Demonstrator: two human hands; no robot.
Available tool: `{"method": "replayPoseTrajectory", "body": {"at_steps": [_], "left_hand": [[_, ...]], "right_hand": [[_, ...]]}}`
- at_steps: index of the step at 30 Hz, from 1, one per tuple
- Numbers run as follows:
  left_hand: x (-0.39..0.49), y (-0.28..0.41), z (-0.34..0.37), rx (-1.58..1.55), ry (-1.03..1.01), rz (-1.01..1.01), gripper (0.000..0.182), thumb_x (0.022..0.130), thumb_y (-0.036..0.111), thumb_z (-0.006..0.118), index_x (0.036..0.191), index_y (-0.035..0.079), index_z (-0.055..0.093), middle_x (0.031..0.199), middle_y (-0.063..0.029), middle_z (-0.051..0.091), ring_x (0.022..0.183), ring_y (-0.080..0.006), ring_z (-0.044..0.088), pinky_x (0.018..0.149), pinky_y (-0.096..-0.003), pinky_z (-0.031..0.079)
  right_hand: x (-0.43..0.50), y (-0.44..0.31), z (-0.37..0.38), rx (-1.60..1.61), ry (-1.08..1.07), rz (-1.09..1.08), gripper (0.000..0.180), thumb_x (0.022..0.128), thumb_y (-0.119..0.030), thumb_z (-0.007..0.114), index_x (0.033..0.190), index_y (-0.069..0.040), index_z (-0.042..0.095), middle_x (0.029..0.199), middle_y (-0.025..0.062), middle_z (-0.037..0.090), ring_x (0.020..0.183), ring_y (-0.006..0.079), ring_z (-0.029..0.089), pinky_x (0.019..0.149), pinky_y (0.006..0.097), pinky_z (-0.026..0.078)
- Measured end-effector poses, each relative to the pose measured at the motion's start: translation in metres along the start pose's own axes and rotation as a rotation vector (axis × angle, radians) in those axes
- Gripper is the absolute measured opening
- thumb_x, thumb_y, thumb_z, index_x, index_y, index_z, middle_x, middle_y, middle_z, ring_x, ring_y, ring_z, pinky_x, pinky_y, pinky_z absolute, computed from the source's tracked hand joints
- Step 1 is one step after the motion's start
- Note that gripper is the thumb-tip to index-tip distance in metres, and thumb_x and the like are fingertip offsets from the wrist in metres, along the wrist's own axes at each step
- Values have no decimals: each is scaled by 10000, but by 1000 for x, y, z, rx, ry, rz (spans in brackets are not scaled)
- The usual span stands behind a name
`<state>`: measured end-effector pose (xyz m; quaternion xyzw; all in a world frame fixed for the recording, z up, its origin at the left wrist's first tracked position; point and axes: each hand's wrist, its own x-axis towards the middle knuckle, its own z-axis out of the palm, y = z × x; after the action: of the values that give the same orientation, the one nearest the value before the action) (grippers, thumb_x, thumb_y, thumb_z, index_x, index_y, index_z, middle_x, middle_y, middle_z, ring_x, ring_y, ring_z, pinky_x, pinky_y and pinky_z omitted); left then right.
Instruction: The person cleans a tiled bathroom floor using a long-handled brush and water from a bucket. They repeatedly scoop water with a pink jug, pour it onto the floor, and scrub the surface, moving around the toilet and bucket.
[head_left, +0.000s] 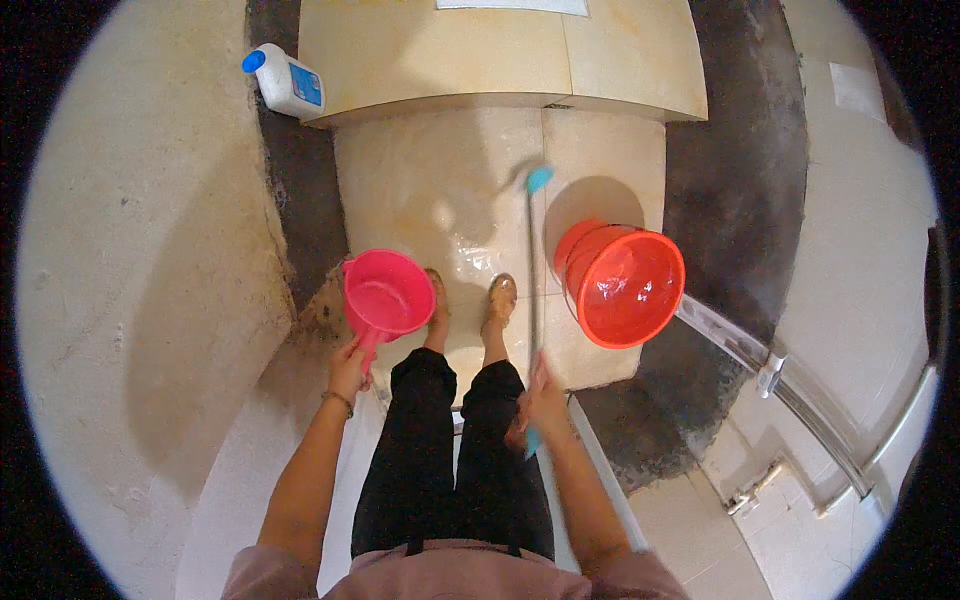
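Observation:
My left hand (350, 369) grips the handle of a pink plastic dipper (386, 294), its round bowl facing up and no water plainly visible in it. In my right hand (541, 411) is a long-handled brush (534, 262) with a thin grey shaft and a turquoise head. The head is by the wet tiled floor (420, 172), beyond my feet; blur hides whether it touches. Right of the shaft stands an orange-red bucket (626, 289) with liquid glinting inside and a wire handle hanging at its side.
A tiled step (450, 67) rises ahead. A white jug with a blue cap (292, 84) stands at its left end. Dark strips of wall base (727, 202) flank the floor. Right of the bucket are a metal rail (795, 405) and a pipe fitting (754, 491).

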<state>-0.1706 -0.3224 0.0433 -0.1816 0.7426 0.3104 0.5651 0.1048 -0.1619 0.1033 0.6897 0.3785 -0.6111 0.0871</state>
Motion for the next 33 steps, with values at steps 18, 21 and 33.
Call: {"method": "replayPoseTrajectory", "body": {"at_steps": [18,21,33], "left_hand": [[-16,-29,-36,64,54,-88,390,854,215,471,1226,102,490,783,-74,578,387,-124,457,320,-250,338],[-10,-40,-36,7,52,-46,390,849,203,470,1225,103,491,778,-80,580,384,-125,456,317,-249,335],[-10,-39,-29,-94,69,-35,362,838,181,494,1179,63,518,753,-69,587,370,-122,460,302,-248,335]], "right_hand": [[41,-17,76,-863,-160,-647,480,876,-166,426,1337,-193,291,828,311,520,765,428,541,677,502,432],[97,-31,85,-1107,-28,-740,478,889,-225,391,1351,-202,272,1152,357,423,1051,454,463,890,487,375],[32,-89,10,-703,-175,-425,515,869,-127,410,1364,-176,276,749,313,559,714,405,597,647,453,471]]}}
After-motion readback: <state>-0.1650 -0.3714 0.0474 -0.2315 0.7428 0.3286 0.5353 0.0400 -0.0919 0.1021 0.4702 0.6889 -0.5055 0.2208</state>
